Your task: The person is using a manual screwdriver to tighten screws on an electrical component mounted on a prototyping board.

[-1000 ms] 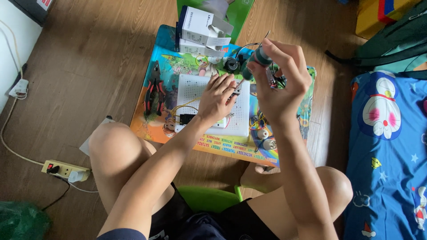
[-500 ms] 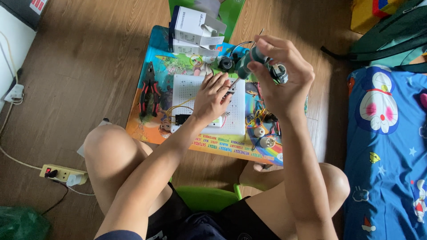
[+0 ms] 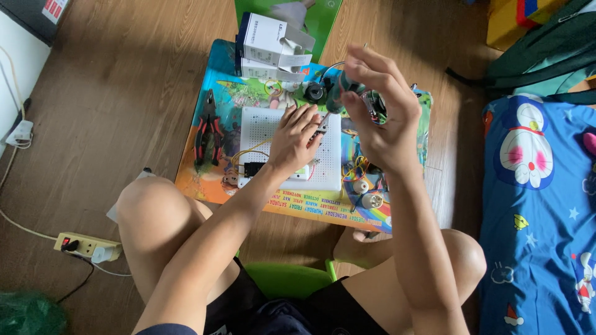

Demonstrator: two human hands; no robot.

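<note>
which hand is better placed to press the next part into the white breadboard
Left, probably. The left hand already rests flat on the white breadboard, fingertips over its holes. The right hand is raised above the table, gripping a small dark part.

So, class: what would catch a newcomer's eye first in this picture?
First, the raised right hand, holding a small wired part above a colourful low table. Next, the left hand resting on the white breadboard at the table's centre. Red-handled pliers lie to its left, white boxes at the far edge.
</note>
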